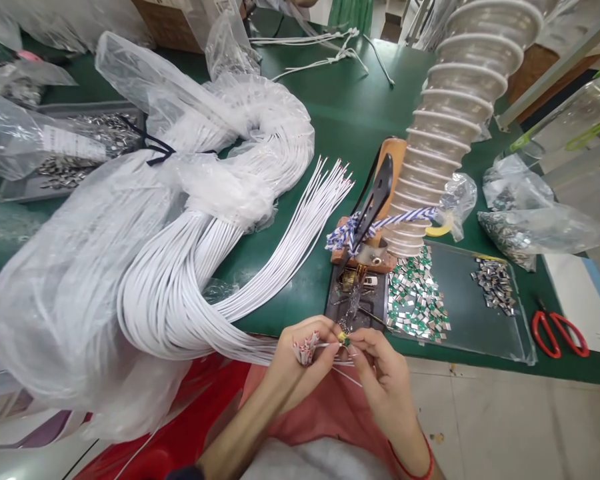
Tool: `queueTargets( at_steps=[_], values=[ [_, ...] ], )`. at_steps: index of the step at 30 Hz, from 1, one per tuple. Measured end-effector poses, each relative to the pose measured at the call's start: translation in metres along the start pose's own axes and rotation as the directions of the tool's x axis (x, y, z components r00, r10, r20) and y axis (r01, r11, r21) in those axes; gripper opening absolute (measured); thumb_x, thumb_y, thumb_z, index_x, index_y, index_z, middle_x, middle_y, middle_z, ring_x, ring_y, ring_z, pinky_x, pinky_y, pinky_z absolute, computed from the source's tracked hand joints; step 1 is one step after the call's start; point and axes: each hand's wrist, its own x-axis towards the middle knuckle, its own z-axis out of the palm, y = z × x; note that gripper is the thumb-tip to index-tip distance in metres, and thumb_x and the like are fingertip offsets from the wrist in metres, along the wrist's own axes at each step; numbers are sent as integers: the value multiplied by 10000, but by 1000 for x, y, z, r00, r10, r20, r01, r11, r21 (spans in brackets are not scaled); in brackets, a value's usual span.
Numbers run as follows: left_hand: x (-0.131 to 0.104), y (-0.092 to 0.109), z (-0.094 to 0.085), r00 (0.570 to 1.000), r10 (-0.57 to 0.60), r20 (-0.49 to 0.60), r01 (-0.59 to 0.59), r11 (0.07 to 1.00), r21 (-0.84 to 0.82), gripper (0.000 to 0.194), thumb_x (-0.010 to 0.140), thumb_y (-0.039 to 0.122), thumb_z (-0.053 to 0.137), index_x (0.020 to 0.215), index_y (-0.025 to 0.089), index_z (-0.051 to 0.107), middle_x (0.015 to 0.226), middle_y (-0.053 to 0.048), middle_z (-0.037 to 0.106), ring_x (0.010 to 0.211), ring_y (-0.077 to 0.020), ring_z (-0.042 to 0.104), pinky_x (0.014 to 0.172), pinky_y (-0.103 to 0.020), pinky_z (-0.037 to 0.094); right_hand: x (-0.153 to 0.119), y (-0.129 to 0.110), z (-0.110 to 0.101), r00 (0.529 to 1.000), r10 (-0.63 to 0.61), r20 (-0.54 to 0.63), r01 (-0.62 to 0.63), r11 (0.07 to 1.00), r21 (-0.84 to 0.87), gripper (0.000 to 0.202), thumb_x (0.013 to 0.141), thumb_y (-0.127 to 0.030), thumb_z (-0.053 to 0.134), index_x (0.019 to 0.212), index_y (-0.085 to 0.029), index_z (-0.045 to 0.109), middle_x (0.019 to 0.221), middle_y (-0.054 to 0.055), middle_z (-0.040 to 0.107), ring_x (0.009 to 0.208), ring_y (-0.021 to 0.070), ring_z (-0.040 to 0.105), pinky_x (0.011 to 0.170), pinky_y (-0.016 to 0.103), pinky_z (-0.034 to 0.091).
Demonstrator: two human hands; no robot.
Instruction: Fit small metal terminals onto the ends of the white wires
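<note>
My left hand is closed around a bundle of thin white cables, whose reddish wire ends poke out of the fist. Between its thumb and forefinger a single white cable runs toward my right hand. The fingertips of that hand pinch a small green circuit board with a bit of yellow beside it, where the two hands meet. Just beyond them stands a soldering fixture with a black lever and blue-and-white cord. The exact contact between wire and board is too small to make out.
A large plastic-wrapped cable coil fills the left. A ribbed extraction hose hangs over the fixture. Right of it, a tray holds loose green boards and metal connectors. Red-handled scissors lie near the edge.
</note>
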Motion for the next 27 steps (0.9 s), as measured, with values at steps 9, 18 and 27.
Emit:
queueTargets(
  at_steps=[9,18,27],
  values=[
    [2,-1,0,1000,17,-2,-17,998,56,177,854,125,581,693,176,633,799,-59,738,706,-157,689,681,-244,540,0,2,-2,998,-61,2,61,993,-101,166,965,-174,560,1034,-227,702,897,49,751,774,167,739,676,234,611],
    [7,5,-6,996,37,85,-39,999,14,203,883,119,580,707,146,678,780,-69,734,722,-161,708,690,-234,542,8,2,-13,980,-172,101,183,976,-119,204,958,-115,564,1044,-241,699,845,23,739,721,157,687,654,234,559],
    [8,3,-6,995,53,88,-58,996,62,191,881,84,582,717,157,648,811,-40,721,750,-140,690,710,-211,524,3,9,-13,987,-101,125,112,991,-78,210,951,-151,599,1130,-255,632,920,24,694,782,166,648,687,251,519]
  ],
)
